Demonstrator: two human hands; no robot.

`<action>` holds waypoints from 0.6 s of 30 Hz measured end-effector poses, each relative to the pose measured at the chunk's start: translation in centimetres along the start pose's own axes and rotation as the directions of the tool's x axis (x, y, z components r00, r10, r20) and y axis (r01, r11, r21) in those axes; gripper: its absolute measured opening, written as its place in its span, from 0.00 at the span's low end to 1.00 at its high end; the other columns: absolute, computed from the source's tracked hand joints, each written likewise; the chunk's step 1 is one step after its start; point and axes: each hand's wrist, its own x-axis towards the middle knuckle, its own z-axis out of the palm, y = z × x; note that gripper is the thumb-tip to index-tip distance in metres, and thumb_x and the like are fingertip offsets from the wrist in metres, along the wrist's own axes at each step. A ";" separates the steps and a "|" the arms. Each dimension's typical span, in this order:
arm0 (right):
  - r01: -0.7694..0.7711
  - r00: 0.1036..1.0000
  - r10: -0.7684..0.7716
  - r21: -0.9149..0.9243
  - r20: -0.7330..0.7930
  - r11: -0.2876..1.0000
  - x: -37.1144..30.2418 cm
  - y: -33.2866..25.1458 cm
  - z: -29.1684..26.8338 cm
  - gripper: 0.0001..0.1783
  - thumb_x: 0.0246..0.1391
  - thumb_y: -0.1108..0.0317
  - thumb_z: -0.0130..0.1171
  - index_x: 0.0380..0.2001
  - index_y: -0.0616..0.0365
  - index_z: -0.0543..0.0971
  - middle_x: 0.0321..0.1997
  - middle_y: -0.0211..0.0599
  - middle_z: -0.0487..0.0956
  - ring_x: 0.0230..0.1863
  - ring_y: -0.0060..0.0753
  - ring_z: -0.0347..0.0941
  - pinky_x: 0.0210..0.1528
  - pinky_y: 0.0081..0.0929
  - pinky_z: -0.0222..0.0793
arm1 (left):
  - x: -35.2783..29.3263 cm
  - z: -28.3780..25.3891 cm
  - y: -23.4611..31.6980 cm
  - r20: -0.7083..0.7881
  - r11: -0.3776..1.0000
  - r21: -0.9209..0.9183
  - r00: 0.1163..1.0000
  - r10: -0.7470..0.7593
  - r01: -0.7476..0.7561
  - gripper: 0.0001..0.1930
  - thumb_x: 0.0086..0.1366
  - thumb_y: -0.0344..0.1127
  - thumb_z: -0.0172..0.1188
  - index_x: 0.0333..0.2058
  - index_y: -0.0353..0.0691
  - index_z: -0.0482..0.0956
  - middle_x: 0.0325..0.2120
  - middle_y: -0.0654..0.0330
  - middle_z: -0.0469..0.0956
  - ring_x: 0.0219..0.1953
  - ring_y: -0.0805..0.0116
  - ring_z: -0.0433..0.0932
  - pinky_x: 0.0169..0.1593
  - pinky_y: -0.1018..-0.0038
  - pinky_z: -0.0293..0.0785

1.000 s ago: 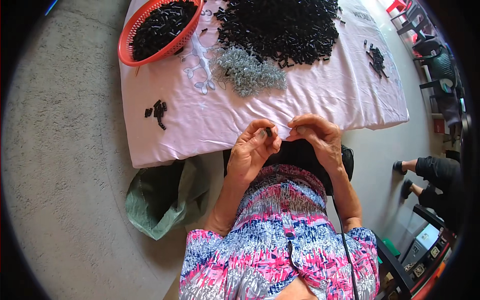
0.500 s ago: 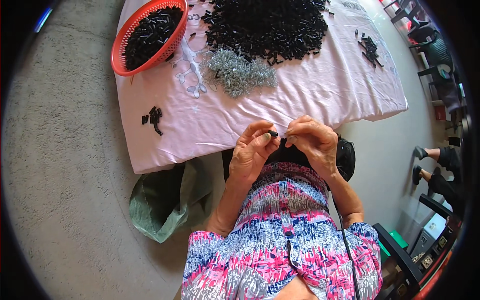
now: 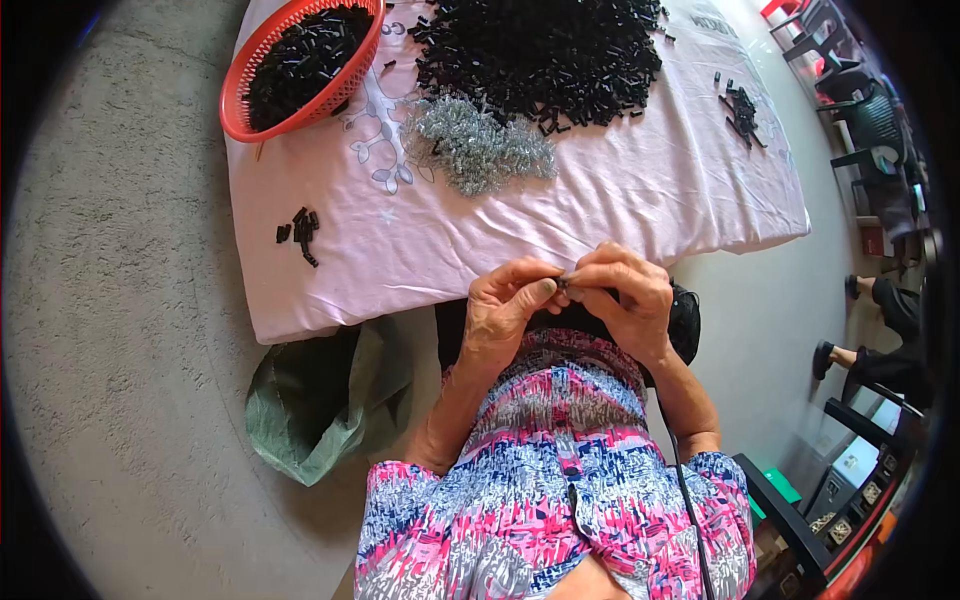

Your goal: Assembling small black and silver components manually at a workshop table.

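Note:
My left hand and my right hand meet fingertip to fingertip just off the table's near edge, above my lap. Between the left thumb and fingers is a small black tubular piece, mostly hidden by the fingertips. The right thumb and index finger are pinched against its end; whatever they hold is too small to make out. Beyond my hands, a heap of small clear and silvery parts lies on the pink cloth. Behind it spreads a large pile of black tubular pieces.
At the far left stands a red plastic basket full of black pieces. Small groups of black pieces lie at the left and right. A green sack sits open below the table. Chairs and another person's legs are at right.
My right hand has moved left and down, bringing its fingertips against those of my left hand. The black piece, plainly visible before, is now largely covered by fingers.

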 end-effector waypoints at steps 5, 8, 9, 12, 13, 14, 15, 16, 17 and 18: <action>0.297 0.953 -0.302 -0.236 0.015 0.925 0.5 -0.1 0.3 0.19 0.39 0.79 0.67 0.40 0.65 0.83 0.34 0.41 0.77 0.29 0.36 0.74 0.29 0.28 0.71 | 0.1 0.4 -0.6 0.094 0.917 -0.377 0.990 -0.107 0.135 0.09 0.69 0.28 0.57 0.45 0.34 0.79 0.37 0.55 0.82 0.38 0.69 0.81 0.44 0.74 0.79; 0.436 0.897 -0.433 -0.321 0.085 0.840 1.3 0.0 0.5 0.23 0.37 0.77 0.68 0.43 0.69 0.81 0.34 0.42 0.76 0.28 0.38 0.73 0.27 0.30 0.70 | 0.4 -0.4 -1.1 0.147 0.825 -0.535 0.981 -0.124 0.184 0.09 0.69 0.30 0.56 0.45 0.35 0.79 0.38 0.55 0.82 0.40 0.68 0.82 0.46 0.71 0.80; 0.463 0.884 -0.454 -0.327 0.109 0.824 1.8 0.1 0.3 0.23 0.38 0.76 0.69 0.43 0.69 0.80 0.35 0.44 0.77 0.28 0.38 0.73 0.27 0.31 0.70 | 0.4 -0.7 -1.0 0.132 0.833 -0.525 0.983 -0.126 0.177 0.09 0.69 0.30 0.57 0.45 0.35 0.79 0.38 0.55 0.82 0.39 0.68 0.82 0.46 0.72 0.80; 0.274 0.947 -0.314 -0.351 -0.063 0.895 3.8 1.1 -0.4 0.13 0.46 0.82 0.63 0.38 0.66 0.81 0.30 0.44 0.78 0.26 0.38 0.75 0.27 0.30 0.71 | 0.9 -1.6 -0.2 0.088 0.869 -0.486 0.995 -0.054 0.090 0.10 0.69 0.29 0.57 0.46 0.35 0.78 0.37 0.54 0.81 0.37 0.68 0.81 0.43 0.75 0.80; 0.149 0.979 -0.191 -0.404 -0.065 0.902 5.5 1.4 -0.8 0.10 0.49 0.84 0.60 0.36 0.64 0.81 0.31 0.43 0.79 0.27 0.38 0.76 0.27 0.29 0.72 | 1.0 -2.1 0.0 0.056 0.884 -0.466 0.998 -0.010 0.034 0.10 0.69 0.29 0.57 0.47 0.35 0.78 0.36 0.54 0.81 0.37 0.68 0.81 0.43 0.75 0.79; 0.114 0.982 -0.170 -0.452 -0.086 0.885 7.0 3.3 -1.1 0.09 0.50 0.83 0.60 0.36 0.64 0.81 0.32 0.42 0.80 0.27 0.38 0.77 0.28 0.30 0.73 | 1.2 -2.0 0.6 0.019 0.890 -0.456 1.000 -0.011 0.018 0.10 0.68 0.28 0.57 0.47 0.35 0.78 0.36 0.55 0.81 0.38 0.68 0.81 0.44 0.75 0.79; 0.137 0.980 -0.192 -0.509 -0.057 0.850 8.3 4.9 -1.2 0.08 0.50 0.82 0.60 0.35 0.64 0.81 0.33 0.42 0.80 0.30 0.42 0.78 0.32 0.33 0.74 | 1.3 -2.4 0.8 -0.005 0.891 -0.454 1.000 -0.001 -0.001 0.10 0.68 0.27 0.57 0.47 0.35 0.78 0.36 0.55 0.81 0.38 0.68 0.80 0.44 0.75 0.79; 0.215 0.961 -0.274 -0.548 -0.026 0.808 9.8 6.5 -1.3 0.08 0.48 0.81 0.60 0.35 0.64 0.80 0.36 0.42 0.80 0.35 0.44 0.78 0.37 0.35 0.75 | 1.5 -2.5 1.0 -0.025 0.892 -0.451 1.000 0.009 -0.019 0.10 0.68 0.27 0.57 0.47 0.35 0.78 0.36 0.55 0.81 0.38 0.68 0.80 0.44 0.75 0.79; 0.229 0.966 -0.254 -0.592 0.042 0.773 10.7 7.3 -1.3 0.09 0.47 0.82 0.61 0.35 0.64 0.80 0.37 0.42 0.81 0.38 0.44 0.78 0.40 0.35 0.75 | 1.4 -2.5 1.0 -0.045 0.890 -0.454 0.999 0.017 -0.035 0.10 0.68 0.28 0.57 0.47 0.35 0.78 0.36 0.55 0.81 0.38 0.67 0.81 0.44 0.75 0.79; 0.245 0.967 -0.229 -0.632 0.108 0.735 11.4 7.9 -1.3 0.10 0.47 0.82 0.61 0.35 0.64 0.79 0.38 0.43 0.81 0.41 0.44 0.77 0.43 0.36 0.75 | 1.4 -2.5 1.0 -0.049 0.888 -0.458 0.999 0.019 -0.040 0.10 0.68 0.28 0.57 0.47 0.35 0.78 0.36 0.55 0.81 0.38 0.67 0.81 0.44 0.75 0.79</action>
